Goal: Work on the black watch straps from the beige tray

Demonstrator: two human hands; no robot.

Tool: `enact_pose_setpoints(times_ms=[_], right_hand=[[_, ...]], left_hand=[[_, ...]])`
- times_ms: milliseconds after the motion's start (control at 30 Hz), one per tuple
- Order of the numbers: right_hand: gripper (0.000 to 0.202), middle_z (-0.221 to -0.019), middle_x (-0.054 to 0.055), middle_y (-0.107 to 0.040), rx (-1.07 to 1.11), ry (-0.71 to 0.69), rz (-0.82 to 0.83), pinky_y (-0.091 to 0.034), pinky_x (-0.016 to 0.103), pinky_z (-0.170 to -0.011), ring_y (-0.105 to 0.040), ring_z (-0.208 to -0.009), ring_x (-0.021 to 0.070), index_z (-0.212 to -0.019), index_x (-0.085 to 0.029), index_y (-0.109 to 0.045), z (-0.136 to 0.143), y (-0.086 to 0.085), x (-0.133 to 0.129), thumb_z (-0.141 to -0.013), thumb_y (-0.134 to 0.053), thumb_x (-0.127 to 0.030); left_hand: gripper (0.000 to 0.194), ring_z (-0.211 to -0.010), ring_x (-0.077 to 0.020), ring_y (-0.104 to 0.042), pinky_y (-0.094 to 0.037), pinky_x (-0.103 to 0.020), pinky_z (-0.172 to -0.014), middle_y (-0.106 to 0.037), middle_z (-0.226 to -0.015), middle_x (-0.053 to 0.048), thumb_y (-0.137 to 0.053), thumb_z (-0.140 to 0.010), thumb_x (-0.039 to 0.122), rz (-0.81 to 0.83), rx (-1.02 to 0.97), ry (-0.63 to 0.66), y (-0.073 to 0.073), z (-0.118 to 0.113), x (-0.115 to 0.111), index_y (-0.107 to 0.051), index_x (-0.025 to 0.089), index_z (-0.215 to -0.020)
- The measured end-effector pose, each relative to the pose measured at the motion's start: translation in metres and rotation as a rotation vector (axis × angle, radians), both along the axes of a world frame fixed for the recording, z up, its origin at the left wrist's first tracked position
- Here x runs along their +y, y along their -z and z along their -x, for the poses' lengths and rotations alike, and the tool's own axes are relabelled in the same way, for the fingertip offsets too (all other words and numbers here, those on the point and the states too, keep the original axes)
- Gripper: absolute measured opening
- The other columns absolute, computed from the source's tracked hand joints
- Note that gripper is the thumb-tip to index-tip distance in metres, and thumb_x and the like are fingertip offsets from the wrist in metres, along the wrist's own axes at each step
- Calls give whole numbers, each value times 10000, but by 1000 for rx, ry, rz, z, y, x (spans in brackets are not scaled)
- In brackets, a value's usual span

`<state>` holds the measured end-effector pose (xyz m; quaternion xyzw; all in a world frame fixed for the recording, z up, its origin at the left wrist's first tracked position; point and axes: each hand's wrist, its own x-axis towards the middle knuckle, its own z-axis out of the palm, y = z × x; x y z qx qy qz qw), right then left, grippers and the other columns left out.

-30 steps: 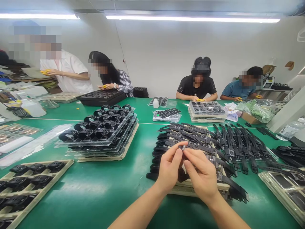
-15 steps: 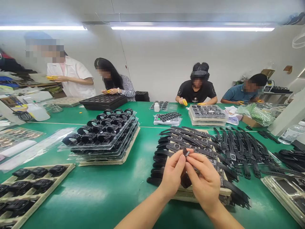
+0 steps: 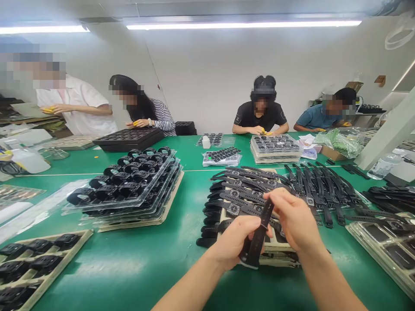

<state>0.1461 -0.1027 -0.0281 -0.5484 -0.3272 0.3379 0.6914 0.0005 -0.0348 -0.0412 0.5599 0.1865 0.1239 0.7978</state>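
A black smartwatch (image 3: 258, 242) is held up before me, its strap standing upright and slightly tilted. My left hand (image 3: 236, 240) is closed around its lower part, thumb pressed against the strap near the keeper loop. At the strap's upper end my right hand (image 3: 295, 219) is closed in a pinch. The watch body is mostly hidden by the left fingers. Behind and below both hands lies a stacked pale tray (image 3: 282, 261), bearing rows of smartwatches (image 3: 234, 209) face down, with their straps spread out flat.
Watches with looped straps fill stacked clear trays (image 3: 155, 190) to the left. A pale tray of watches (image 3: 39, 268) sits at the near left. More strapped watches (image 3: 311, 190) and a pale tray stack (image 3: 385, 255) lie rightward. Several people work across the green table (image 3: 139, 276).
My right hand has moved right, lifting the strap end upright between my hands. The strap now shows at length. The view has shifted slightly right.
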Motion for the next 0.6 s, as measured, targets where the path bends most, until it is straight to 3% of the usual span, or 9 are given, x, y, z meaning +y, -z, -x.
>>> enact_pose_setpoints(times_ms=[67, 167, 233, 367, 600], right_hand=[[734, -800, 41, -509, 98, 45, 5, -416, 112, -584, -450, -677, -12, -979, -69, -672, -4, -1, 1, -582, -756, -681], [824, -692, 20, -476, 95, -23, 41, -403, 129, -545, -460, -615, 6, -1136, -80, -637, -5, 0, 2, -621, -712, -719], [845, -662, 12, -473, 75, -47, 31, -404, 144, -529, -459, -574, 13, -1194, -81, -614, -4, 0, 3, -653, -683, -727], [851, -639, 7, -469, 81, -22, 36, -379, 115, -503, -438, -544, -7, -1163, -71, -624, -1, 1, 3, -633, -696, -733], [793, -697, -4, -497, 122, 27, 17, -362, 116, -482, -438, -507, -4, -1092, -117, -544, 0, 2, 4, -628, -689, -744]], left_hand=[[484, -555, -71, -525, -477, -183, -589, -484, -600, -38, -577, -816, 533, 67, -18, 24, 2, -3, -3, -572, 52, -866], [476, -549, -126, -586, -559, -285, -598, -515, -602, -45, -587, -813, 528, 147, -76, 121, 4, -6, -6, -545, 62, -896], [479, -529, -126, -566, -553, -318, -529, -498, -586, -34, -599, -804, 531, 191, -102, 153, 6, -7, -5, -537, 71, -923], [479, -492, -93, -515, -508, -265, -445, -507, -589, -32, -550, -835, 546, 218, -106, 192, 8, -7, -2, -525, 93, -989], [489, -528, -91, -504, -455, -244, -381, -494, -633, -45, -623, -785, 538, 238, -107, 177, 11, -9, -4, -517, 62, -818]])
